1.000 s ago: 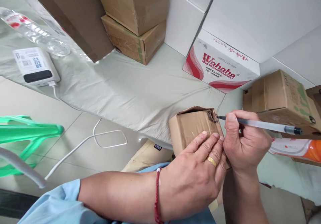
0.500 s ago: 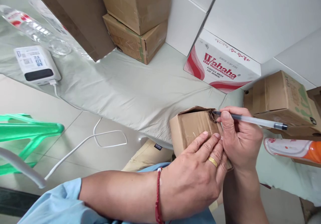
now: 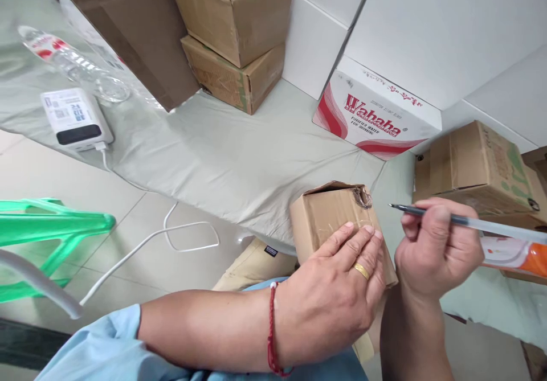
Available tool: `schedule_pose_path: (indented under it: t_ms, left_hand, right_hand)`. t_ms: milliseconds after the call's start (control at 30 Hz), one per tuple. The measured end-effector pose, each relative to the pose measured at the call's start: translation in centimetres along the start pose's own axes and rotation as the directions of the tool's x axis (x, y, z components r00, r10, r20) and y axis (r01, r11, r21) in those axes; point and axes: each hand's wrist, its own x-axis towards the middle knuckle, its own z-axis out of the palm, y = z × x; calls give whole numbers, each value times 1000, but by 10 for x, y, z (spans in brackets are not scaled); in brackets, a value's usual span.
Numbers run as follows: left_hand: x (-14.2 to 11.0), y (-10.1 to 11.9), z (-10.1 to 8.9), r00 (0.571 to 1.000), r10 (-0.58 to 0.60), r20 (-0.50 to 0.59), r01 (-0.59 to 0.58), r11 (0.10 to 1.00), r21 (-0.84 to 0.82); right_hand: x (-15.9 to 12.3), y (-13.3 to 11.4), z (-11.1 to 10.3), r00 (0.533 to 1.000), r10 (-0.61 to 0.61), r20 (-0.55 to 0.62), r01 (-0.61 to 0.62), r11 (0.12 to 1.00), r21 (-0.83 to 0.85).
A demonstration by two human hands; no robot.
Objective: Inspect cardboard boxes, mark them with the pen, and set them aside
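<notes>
A small brown cardboard box [image 3: 329,216] is tilted at the edge of the cloth-covered surface, its top flap slightly raised. Its upper right corner has a torn, dark-ringed hole [image 3: 363,197]. My left hand [image 3: 333,290] lies flat over the box's near part, fingers stretched out along it. Right of the box, my right hand [image 3: 438,250] grips a pen [image 3: 508,229] with a clear barrel. The pen's dark tip points left toward the hole, apart from the cardboard.
Cardboard boxes [image 3: 256,25] are stacked at the back; a white-and-red Wahaha carton [image 3: 376,116] stands against the wall. Right are more boxes [image 3: 461,159] and an orange-and-white container [image 3: 534,255]. Left are a power bank [image 3: 74,113] with a white cable, plastic bottles [image 3: 77,65] and a green stool [image 3: 51,221].
My right hand has drawn the pen back to the right, out of the hole at the box corner. My left hand keeps its place on the box.
</notes>
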Motion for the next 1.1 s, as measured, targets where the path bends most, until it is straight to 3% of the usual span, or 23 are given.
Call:
schedule_pose_path:
  t_ms: [67,133,167,267,300,367,567,833,967,1033,1100]
  left_hand:
    - [0,-2,1,999,4,-33,-5,1000,-17]
    - [0,-5,2,997,6,-72,-9,999,-46]
    - [0,-7,3,996,11,-87,-17,998,-66]
    - [-1,-14,0,994,37,-102,-50,989,-136]
    - [-3,-17,-2,994,34,-105,-51,987,-155]
    - [-8,-24,-8,995,2,-100,-21,983,-180]
    - [-36,-46,-32,967,-226,-118,197,956,-216]
    - [-82,-75,-52,823,-488,-290,456,873,-173]
    - [-97,-89,-55,786,-574,-230,559,818,-132]
    - [-95,-92,-55,802,-559,-209,554,828,-88]
    - [-86,-89,-53,846,-494,-200,489,869,-77]
  right_hand:
    - [-2,20,-12,989,146,-21,-145,989,40]
    - [-5,50,-26,940,312,134,-308,950,-50]
    - [-8,67,-33,882,395,256,-365,917,-159]
    - [-21,113,-49,670,570,475,-362,810,-461]
    - [-26,125,-52,632,598,492,-344,786,-514]
    - [-35,143,-57,610,627,484,-324,755,-570]
    - [-45,172,-63,612,672,417,-296,684,-666]
    - [-62,190,-67,624,688,371,-296,647,-703]
    - [-65,189,-87,699,672,246,-333,609,-720]
    - [-67,192,-105,795,596,117,-328,584,-742]
    - [-71,198,-126,880,475,-16,-309,547,-778]
